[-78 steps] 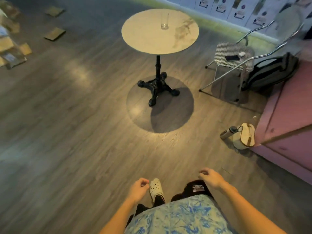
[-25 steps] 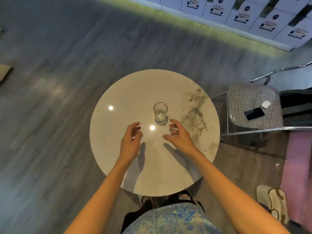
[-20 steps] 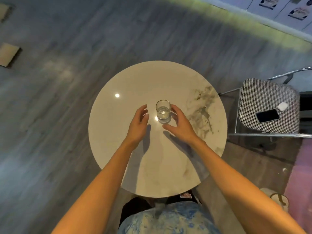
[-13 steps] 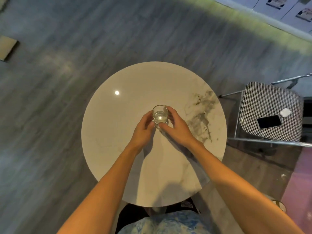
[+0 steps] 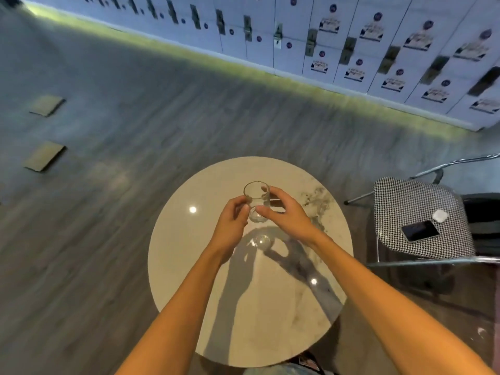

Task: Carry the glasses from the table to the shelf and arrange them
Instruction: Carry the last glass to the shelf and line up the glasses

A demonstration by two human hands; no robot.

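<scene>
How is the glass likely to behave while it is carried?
The glass looks clear and smooth: probably rigid, fragile, perhaps slippery. It seems empty, so likely light. Left hand and right hand grip its sides, likely steadying it.

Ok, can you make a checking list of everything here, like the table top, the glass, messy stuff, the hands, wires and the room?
Surface: round pale table with dark marbling on its right side; light spots and arm shadows lie on it.
Job's things: one clear glass, upright, seemingly lifted off the table, since its shadow lies apart below it. No shelf in view.
Clutter: phone and small white object on the chair seat; flat boards on the floor.
Hands: left hand and right hand grip the glass from opposite sides.
Cables: nothing seen.
Surroundings: chequered chair right of the table, a wall of lockers beyond, grey wood floor.
</scene>
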